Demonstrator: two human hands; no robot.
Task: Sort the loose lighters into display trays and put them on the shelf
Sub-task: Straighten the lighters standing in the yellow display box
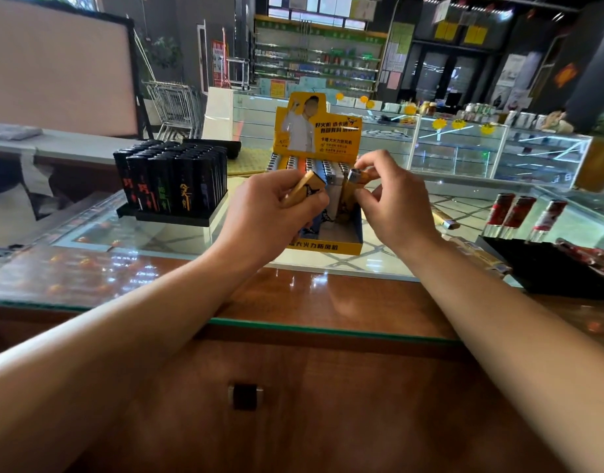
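A yellow display tray [341, 246] with a tall printed back card stands in the middle of the glass counter, partly filled with upright lighters [322, 167]. My left hand [273, 213] grips a yellow lighter [305, 187], tilted over the tray's front left. My right hand [392, 203] pinches another yellow lighter [350, 191] by its metal top; it stands upright in the tray's front row. Both hands hover over the tray's open front part.
A black tray full of black lighters [172, 184] sits to the left. At the right stand a black tray [546, 268] holding three red lighters [519, 213], and loose lighters [445, 218] on the glass. The wooden counter edge lies near me. Glass showcases stand behind.
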